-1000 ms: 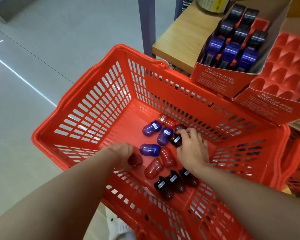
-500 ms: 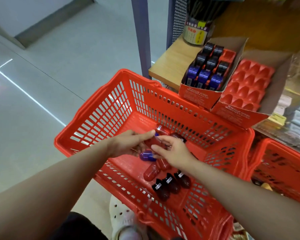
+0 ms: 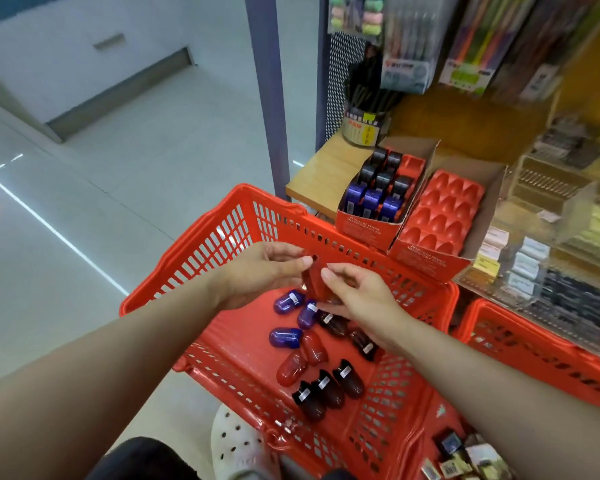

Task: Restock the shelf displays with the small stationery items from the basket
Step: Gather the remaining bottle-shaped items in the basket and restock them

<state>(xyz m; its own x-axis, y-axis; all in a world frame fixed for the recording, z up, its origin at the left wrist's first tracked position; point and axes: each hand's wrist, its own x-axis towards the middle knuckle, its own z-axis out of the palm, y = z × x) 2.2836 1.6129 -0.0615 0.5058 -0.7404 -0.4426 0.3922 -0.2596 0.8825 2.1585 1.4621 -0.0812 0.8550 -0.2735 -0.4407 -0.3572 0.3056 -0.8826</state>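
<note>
We hold one red sharpener (image 3: pixel 314 285) pinched between left hand (image 3: pixel 260 275) and right hand (image 3: pixel 357 292); a fumbled handover drops it into the basket (image 3: pixel 222 237), tray (image 3: pixel 444 216) waiting at two o'clock.

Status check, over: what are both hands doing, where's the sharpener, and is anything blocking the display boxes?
Left hand and right hand both pinch one red sharpener above the basket. Empty display tray open, nothing in the way.

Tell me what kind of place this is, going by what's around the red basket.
Most likely a stationery shop aisle. Packs of pens hang above a wooden shelf, cardboard display boxes hold pencil sharpeners in rows, and the red shopping basket carries loose sharpeners bearing small stickers.
</note>
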